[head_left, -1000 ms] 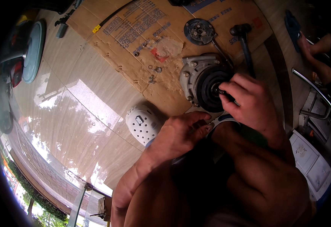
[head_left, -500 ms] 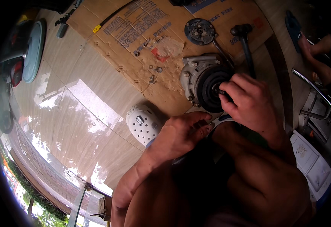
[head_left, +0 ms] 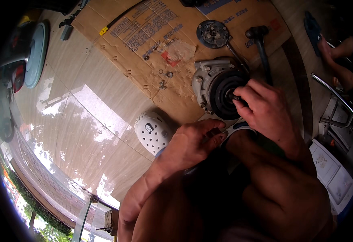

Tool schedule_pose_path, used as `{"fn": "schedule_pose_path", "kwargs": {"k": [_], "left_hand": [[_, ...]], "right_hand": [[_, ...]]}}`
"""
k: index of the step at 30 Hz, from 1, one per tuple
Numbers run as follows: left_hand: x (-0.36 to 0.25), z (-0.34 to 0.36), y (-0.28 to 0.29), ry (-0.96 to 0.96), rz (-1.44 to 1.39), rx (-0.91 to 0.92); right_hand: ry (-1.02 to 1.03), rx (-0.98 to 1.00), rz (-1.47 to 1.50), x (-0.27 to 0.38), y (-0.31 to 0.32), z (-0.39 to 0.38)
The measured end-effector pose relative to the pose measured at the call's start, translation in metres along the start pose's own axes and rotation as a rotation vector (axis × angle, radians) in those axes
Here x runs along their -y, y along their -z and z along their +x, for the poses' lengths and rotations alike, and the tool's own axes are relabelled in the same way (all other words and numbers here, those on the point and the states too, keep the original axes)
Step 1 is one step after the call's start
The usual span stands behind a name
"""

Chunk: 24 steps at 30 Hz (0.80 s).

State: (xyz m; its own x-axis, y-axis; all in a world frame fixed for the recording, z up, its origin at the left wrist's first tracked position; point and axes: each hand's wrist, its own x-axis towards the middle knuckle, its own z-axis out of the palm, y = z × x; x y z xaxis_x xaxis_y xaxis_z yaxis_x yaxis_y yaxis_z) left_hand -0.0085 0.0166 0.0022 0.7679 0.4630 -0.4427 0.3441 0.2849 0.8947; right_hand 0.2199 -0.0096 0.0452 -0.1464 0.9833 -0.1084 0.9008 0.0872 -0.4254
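Note:
A grey metal compressor (head_left: 202, 78) with a black grooved pulley (head_left: 221, 103) stands on a flattened cardboard sheet. My right hand (head_left: 263, 107) is at the pulley's centre, thumb and fingers pinched on a small dark piece that I cannot make out. Nearer to me, my left hand (head_left: 194, 143) hovers by my leg, fingers loosely bent, thumb and forefinger apart, with nothing visible between them. A round clutch plate (head_left: 213, 34) lies beyond the compressor. A thin metal rod (head_left: 237, 56) and a black-headed hammer (head_left: 261, 50) lie to its right.
Small rings and bolts (head_left: 164, 76) lie on the cardboard (head_left: 144, 52) left of the compressor. A white clog (head_left: 154, 133) is on my left foot. Glossy tiles (head_left: 91, 133) extend leftward. Another person's leg (head_left: 340, 60), a chrome chair frame (head_left: 342, 97) and white drawers (head_left: 332, 173) are at right.
My right hand shifts very slightly at the pulley's centre, its fingers still pinched. The left hand and the parts on the cardboard stay in place.

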Motion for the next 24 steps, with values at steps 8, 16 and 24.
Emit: {"fn": "schedule_pose_path", "kwargs": {"k": [8, 16, 24], "left_hand": [[0.0057, -0.0011, -0.0008, -0.019, 0.025, -0.021], [0.0045, -0.0008, -0.0021, -0.024, 0.027, -0.032], [0.0069, -0.0003, -0.0032, -0.068, 0.074, -0.053]], "right_hand": [[-0.036, 0.040, 0.039, 0.0018, 0.0008, -0.0012], [-0.084, 0.042, 0.152, -0.0032, -0.0017, -0.0006], [-0.062, 0.013, 0.172, -0.0054, -0.0009, -0.0026]]}}
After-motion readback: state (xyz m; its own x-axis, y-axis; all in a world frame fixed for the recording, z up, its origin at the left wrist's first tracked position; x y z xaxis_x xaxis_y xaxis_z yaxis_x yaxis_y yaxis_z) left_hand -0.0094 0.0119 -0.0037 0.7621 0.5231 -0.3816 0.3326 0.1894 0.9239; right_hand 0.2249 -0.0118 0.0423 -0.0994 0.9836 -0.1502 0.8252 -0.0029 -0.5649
